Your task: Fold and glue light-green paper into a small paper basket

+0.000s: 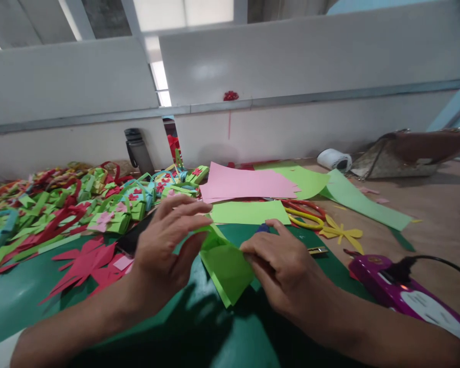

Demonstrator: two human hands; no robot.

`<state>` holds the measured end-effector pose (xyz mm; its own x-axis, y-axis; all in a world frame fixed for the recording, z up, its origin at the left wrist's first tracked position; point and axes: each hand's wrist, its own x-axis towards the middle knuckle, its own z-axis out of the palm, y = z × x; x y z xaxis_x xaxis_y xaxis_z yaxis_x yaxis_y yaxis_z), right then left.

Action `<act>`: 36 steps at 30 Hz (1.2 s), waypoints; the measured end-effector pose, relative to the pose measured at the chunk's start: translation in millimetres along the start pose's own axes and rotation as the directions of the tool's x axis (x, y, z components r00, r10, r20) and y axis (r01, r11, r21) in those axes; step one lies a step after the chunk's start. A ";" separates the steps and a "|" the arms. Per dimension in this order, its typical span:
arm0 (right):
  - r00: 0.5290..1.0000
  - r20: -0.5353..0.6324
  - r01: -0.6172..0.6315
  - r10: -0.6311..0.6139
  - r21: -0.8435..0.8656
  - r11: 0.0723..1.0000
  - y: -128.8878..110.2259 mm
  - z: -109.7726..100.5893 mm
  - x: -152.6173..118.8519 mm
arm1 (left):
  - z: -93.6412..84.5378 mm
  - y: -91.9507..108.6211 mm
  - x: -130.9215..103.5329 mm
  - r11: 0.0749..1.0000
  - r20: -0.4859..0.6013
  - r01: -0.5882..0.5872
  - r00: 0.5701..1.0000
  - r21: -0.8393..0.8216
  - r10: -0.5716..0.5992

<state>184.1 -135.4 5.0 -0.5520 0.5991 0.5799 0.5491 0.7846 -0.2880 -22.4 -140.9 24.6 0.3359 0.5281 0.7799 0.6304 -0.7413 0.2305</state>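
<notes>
A folded piece of bright green paper [228, 271], shaped like a small open pouch, is held tilted above the green mat. My right hand [281, 263] pinches its right edge between thumb and curled fingers. At its upper left, my left hand [172, 240] has thumb and fingers closed around a thin flap of the same paper. A small dark blue object [263, 228] shows in part behind my right hand. Flat behind both hands lies a green paper strip [249, 212].
Finished paper baskets [115, 212] pile up at left, near red paper cutouts [86, 263]. Pink sheets [249, 184] lie at the back. To the right are a yellow paper flower [341, 234], a cutter [317, 250] and a purple power strip [410, 291]. A bottle [138, 151] stands behind.
</notes>
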 end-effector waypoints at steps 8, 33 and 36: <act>0.999 -0.041 -0.031 0.033 0.056 0.998 -1.2 3.3 -2.8 | 1.5 10.6 -12.8 0.702 0.296 0.655 0.754 -0.279 -0.586; 0.977 0.194 -0.004 0.088 -0.397 0.918 24.1 -36.3 -2.9 | 20.2 3.5 -24.0 0.461 0.355 0.767 0.625 -0.447 -0.695; 0.925 0.327 0.024 0.194 -0.559 0.829 37.1 -30.8 -11.5 | 18.7 0.9 -20.8 0.498 0.318 0.747 0.648 -0.440 -0.692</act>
<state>230.2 -118.1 11.1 -0.6095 0.7584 0.2309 0.7926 0.5758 0.2008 -15.7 -144.8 -2.2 0.0045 0.9869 0.1611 0.2574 -0.1568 0.9535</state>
